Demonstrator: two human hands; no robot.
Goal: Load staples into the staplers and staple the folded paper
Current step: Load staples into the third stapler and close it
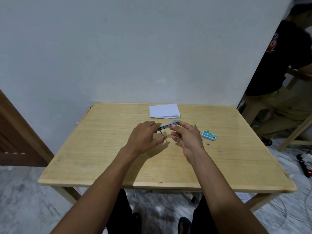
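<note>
A small stapler with a blue top (167, 125) is held above the middle of the wooden table (104, 156), opened up with its metal channel showing. My left hand (144, 137) grips its left end. My right hand (185, 135) pinches its right end near the blue tip. Folded white paper (164, 110) lies at the far edge of the table. A green staple box (209, 135) sits to the right of my right hand, with small staple strips (208, 143) beside it. A yellow stapler (195, 125) is partly hidden behind my right hand.
A person in a black shirt sits on a wooden stool (290, 132) at the right. A power strip and cables (305, 163) lie on the floor there. A brown door (18, 132) stands at the left. The wall runs just behind the table.
</note>
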